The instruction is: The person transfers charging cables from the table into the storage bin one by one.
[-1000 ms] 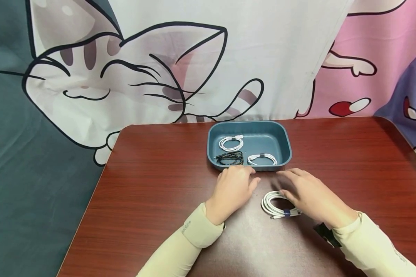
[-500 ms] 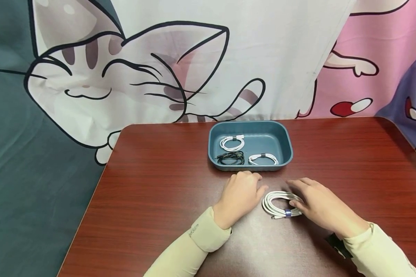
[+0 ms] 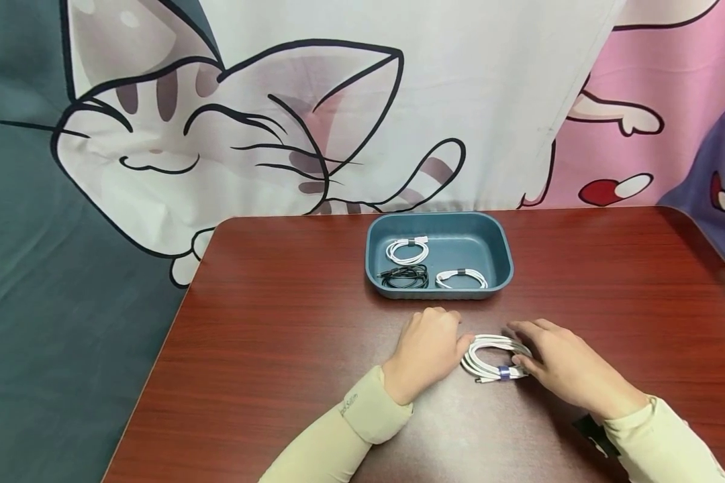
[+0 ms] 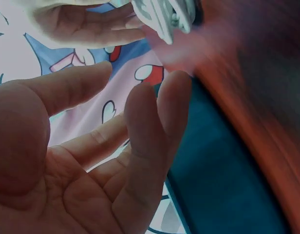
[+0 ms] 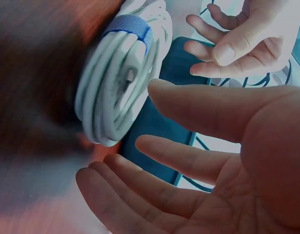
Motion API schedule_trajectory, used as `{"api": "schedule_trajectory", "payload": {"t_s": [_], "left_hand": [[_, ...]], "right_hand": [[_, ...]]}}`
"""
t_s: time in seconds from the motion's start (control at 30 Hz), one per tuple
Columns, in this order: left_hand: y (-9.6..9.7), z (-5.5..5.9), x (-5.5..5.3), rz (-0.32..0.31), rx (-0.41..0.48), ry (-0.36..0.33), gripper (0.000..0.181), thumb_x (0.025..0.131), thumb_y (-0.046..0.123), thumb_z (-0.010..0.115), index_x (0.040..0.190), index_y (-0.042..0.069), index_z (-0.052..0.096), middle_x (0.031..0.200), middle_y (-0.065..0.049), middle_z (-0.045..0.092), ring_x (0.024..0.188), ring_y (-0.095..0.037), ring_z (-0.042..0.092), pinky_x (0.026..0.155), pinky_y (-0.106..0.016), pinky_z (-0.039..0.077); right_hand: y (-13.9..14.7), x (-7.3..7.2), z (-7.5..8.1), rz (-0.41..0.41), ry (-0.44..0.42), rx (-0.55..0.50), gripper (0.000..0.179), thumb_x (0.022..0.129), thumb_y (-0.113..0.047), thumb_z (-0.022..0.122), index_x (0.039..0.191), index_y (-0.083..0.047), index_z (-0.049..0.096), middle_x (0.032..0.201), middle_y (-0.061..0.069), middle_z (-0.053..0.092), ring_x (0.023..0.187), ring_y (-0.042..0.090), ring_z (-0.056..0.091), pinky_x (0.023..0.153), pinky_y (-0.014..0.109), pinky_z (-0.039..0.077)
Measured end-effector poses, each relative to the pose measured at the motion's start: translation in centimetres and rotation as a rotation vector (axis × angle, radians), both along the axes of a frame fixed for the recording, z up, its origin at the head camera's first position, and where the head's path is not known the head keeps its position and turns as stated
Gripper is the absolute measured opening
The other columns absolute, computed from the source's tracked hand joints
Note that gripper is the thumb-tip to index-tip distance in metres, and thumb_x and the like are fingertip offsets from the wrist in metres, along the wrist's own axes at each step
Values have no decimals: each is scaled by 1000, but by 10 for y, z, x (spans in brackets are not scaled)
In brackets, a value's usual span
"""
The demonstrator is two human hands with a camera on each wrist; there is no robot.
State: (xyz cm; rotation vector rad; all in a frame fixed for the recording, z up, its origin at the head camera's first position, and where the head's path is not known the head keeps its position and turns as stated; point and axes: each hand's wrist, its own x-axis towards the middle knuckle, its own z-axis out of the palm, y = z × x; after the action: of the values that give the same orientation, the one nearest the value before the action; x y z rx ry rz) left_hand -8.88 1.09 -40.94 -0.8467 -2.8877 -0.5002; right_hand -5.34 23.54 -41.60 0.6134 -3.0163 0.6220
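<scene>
A coiled white cable [image 3: 488,372] with a blue strap lies on the table in front of the blue-grey bin [image 3: 441,293]. My left hand [image 3: 425,352] is just left of the coil, its thumb tip right at the coil's edge in the head view. On the other side, my right hand [image 3: 564,362] overlaps the coil's right end. Both wrist views show the fingers apart and bare: the left palm [image 4: 77,195] holds nothing, and the right fingers [image 5: 140,195] stand close to the strapped coil [image 5: 116,83] without gripping it.
Inside the bin lie a white cable [image 3: 407,252] at the back left, a black cable [image 3: 405,276] at the front left and another white cable [image 3: 462,274] at the front right. A cat-print curtain [image 3: 350,100] hangs behind the brown table [image 3: 278,302].
My left hand has come back from the bin's front edge and rightward to the coil. My right hand has shifted right and nearer me. The coil and bin stay put on the table.
</scene>
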Motion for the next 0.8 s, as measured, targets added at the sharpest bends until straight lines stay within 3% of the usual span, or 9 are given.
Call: {"api": "schedule_trajectory", "payload": {"t_s": [0.3, 0.47, 0.8], "left_hand": [[7, -7, 1, 9, -44, -36, 33, 90, 38, 73, 66, 17, 61, 66, 1, 63, 64, -20, 67, 51, -31, 46], [10, -10, 4, 21, -62, -79, 47, 89, 40, 73, 55, 20, 49, 57, 3, 58, 54, -19, 62, 45, -31, 41], [17, -16, 12, 28, -82, -70, 48, 87, 43, 74, 54, 21, 48, 60, 1, 61, 54, -18, 63, 44, -30, 43]], "right_hand": [[4, 3, -8, -5, 8, 0, 40, 79, -9, 82, 115, 1, 68, 105, 12, 70, 97, 32, 68, 83, 52, 53], [6, 3, -9, -3, 31, -4, 38, 80, -8, 81, 114, 0, 69, 101, 7, 70, 89, 23, 67, 77, 47, 53], [7, 4, -14, -2, 68, -15, 33, 78, -8, 82, 108, -5, 70, 91, -4, 65, 76, 10, 57, 67, 38, 51]]}}
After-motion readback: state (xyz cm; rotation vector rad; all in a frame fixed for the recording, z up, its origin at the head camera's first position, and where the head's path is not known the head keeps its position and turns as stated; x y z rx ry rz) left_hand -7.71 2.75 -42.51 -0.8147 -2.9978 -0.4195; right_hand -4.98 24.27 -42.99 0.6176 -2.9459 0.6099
